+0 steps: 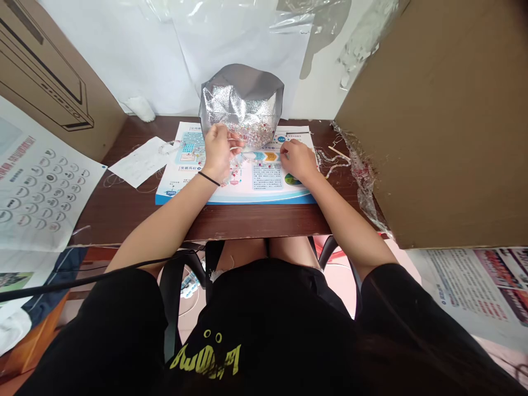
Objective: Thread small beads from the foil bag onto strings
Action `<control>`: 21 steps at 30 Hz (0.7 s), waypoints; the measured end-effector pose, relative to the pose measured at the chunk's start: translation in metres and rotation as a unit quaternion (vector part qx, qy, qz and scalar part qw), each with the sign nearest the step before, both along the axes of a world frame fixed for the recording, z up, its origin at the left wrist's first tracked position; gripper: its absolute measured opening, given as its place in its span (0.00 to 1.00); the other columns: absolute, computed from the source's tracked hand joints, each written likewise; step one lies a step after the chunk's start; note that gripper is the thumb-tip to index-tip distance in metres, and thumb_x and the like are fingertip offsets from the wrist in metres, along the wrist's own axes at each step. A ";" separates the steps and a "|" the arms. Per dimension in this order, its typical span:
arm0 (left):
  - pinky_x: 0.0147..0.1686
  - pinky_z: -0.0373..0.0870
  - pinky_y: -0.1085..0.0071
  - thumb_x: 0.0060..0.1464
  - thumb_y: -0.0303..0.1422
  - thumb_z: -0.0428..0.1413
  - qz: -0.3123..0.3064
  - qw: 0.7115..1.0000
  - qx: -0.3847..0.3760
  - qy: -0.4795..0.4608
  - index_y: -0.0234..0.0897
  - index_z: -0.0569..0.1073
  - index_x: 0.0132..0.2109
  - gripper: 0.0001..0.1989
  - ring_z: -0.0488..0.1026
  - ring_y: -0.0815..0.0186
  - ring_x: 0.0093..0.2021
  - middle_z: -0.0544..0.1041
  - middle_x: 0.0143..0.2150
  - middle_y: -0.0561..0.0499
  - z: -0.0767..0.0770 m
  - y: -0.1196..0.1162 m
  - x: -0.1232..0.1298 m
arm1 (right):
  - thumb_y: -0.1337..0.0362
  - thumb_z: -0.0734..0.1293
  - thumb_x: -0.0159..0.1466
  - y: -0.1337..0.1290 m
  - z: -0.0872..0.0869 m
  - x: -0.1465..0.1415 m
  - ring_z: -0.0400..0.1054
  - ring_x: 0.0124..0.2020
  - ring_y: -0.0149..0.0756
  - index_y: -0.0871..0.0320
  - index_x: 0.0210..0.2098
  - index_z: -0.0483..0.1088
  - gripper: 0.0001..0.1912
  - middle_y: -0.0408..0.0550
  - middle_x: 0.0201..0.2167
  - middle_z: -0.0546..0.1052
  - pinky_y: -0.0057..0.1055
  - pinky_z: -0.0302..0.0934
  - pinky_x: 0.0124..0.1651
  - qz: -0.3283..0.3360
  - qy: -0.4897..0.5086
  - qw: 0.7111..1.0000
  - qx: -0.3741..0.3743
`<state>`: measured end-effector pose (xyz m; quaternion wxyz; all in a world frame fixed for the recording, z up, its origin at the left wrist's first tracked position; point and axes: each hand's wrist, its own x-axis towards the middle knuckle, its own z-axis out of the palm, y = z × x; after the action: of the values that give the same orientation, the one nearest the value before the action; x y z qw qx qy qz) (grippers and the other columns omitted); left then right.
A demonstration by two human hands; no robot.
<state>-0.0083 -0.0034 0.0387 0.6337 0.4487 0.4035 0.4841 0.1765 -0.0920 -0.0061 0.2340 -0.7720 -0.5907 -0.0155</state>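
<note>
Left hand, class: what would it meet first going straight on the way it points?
The left hand would likely meet the silver bag first, though the gap is hard to judge.

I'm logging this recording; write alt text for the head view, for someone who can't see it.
A person's bare left hand is at the front of a silver-lined pouch of small beads, while the right hand is over a printed sheet. The sheet lies on a dark desk, with cardboard at both sides.
</note>
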 end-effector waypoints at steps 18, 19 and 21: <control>0.39 0.66 0.69 0.58 0.31 0.60 -0.146 0.874 0.346 0.306 0.37 0.75 0.29 0.09 0.71 0.67 0.34 0.78 0.29 0.52 -0.032 -0.005 0.001 | 0.55 0.66 0.70 0.002 -0.001 -0.018 0.69 0.38 0.37 0.55 0.48 0.72 0.13 0.48 0.40 0.79 0.35 0.62 0.43 0.219 0.165 0.958 0.083; 0.39 0.66 0.69 0.58 0.32 0.60 -0.149 0.869 0.350 0.316 0.37 0.76 0.29 0.09 0.71 0.68 0.33 0.78 0.29 0.52 -0.032 -0.007 0.001 | 0.57 0.66 0.69 0.003 -0.002 -0.021 0.69 0.37 0.36 0.56 0.48 0.72 0.11 0.47 0.39 0.79 0.34 0.62 0.43 0.220 0.176 0.956 0.080; 0.38 0.66 0.69 0.59 0.32 0.59 -0.153 0.861 0.353 0.333 0.37 0.76 0.28 0.10 0.70 0.68 0.32 0.78 0.29 0.52 -0.032 -0.009 0.001 | 0.61 0.66 0.68 0.003 -0.004 -0.023 0.67 0.35 0.35 0.56 0.44 0.73 0.08 0.45 0.35 0.79 0.34 0.61 0.43 0.208 0.186 0.957 0.081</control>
<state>-0.0070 -0.0126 0.0062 0.3268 0.8330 0.3184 0.3130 0.1535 -0.0889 -0.0101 0.3995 -0.5995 -0.6813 0.1296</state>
